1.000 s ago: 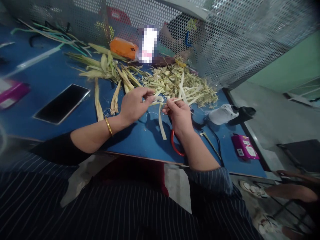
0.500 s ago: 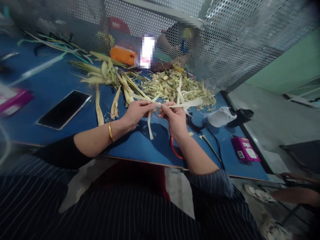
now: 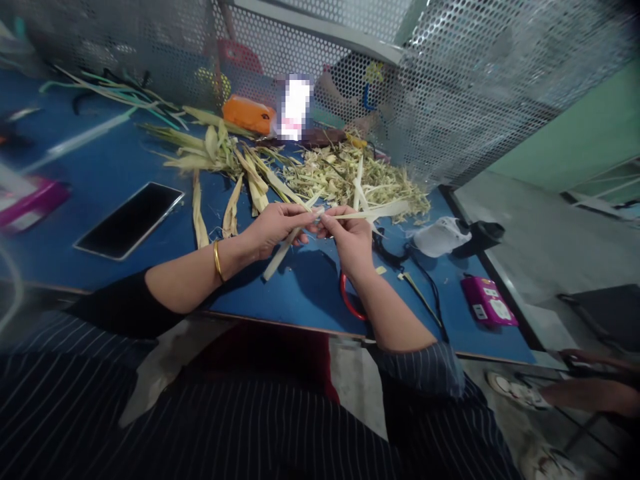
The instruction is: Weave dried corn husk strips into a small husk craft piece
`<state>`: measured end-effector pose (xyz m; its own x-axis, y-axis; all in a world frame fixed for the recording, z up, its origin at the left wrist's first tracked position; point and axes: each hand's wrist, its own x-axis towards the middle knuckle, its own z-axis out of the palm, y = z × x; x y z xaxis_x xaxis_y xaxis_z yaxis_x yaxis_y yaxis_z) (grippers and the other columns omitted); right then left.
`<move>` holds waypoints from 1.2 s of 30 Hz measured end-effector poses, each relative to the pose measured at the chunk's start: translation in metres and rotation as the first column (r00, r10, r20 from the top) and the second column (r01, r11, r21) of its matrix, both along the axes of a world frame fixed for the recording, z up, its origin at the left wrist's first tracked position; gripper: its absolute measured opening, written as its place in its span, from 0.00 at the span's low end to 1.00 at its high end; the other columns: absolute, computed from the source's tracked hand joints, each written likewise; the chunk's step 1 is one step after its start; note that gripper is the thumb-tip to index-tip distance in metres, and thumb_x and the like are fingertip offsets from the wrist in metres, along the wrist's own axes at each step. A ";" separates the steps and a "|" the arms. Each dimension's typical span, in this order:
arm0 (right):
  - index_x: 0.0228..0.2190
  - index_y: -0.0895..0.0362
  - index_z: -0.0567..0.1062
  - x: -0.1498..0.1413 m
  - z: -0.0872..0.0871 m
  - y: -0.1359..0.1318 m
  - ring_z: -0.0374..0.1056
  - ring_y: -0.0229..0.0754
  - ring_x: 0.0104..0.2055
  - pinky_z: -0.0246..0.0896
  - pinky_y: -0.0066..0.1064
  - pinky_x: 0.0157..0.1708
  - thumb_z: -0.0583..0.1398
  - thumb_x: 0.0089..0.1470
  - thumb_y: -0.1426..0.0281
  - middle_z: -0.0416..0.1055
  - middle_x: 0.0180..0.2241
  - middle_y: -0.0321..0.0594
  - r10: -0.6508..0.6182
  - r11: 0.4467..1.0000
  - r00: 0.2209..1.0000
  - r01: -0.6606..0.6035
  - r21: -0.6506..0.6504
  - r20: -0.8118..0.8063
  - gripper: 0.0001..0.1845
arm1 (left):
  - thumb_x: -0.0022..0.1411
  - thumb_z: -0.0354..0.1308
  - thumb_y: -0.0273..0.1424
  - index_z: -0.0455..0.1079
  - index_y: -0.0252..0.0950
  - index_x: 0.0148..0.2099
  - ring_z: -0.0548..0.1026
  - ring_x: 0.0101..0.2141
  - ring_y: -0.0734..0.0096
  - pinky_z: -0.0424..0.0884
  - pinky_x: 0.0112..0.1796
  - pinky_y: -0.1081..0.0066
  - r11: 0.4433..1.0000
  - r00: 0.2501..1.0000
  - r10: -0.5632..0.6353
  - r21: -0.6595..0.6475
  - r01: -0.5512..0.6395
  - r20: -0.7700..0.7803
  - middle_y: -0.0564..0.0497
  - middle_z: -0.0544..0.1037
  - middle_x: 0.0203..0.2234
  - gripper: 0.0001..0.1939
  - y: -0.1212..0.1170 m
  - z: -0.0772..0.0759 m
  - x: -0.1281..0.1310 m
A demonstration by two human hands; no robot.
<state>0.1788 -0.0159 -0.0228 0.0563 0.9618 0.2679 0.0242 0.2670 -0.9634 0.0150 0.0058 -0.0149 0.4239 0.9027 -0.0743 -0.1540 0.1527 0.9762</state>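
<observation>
Pale corn husk strips (image 3: 385, 211) run between my two hands, which meet fingertip to fingertip above the blue table. My left hand (image 3: 283, 230) pinches the strips between thumb and forefinger; a gold bangle (image 3: 218, 261) is on that wrist. One flat strip end (image 3: 277, 261) hangs down below the left fingers. My right hand (image 3: 349, 239) is closed on the same strips, and several ends fan out to its right. The exact crossing or knot at the fingertips is hidden. Just beyond lies a heap of shredded husk (image 3: 350, 175).
Whole husks (image 3: 215, 150) lie behind my left hand, and a black phone (image 3: 131, 220) further left. Red-handled scissors (image 3: 346, 300) rest under my right forearm. A purple packet (image 3: 489, 300) and white cloth (image 3: 440, 237) are at right. A perforated metal screen (image 3: 320, 47) borders the table's back.
The hanging strip end has swung from nearly straight down to slanting lower left beneath my left hand. Both hands stay close together in about the same place.
</observation>
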 end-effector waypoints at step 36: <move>0.31 0.53 0.76 0.026 0.021 0.001 0.67 0.39 0.37 0.62 0.34 0.41 0.60 0.57 0.62 0.70 0.32 0.37 -0.569 0.756 0.795 0.406 0.514 0.209 0.09 | 0.53 0.66 0.34 0.77 0.30 0.29 0.73 0.20 0.77 0.62 0.17 0.78 0.985 0.975 0.167 0.064 -0.160 -0.146 0.42 0.81 0.29 0.11 0.002 0.006 -0.002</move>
<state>0.2047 -0.0151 -0.0016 0.3143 0.6079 0.7291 0.5619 0.4999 -0.6590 0.0132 0.0078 -0.0094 0.2577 0.9631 -0.0777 -0.0234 0.0866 0.9960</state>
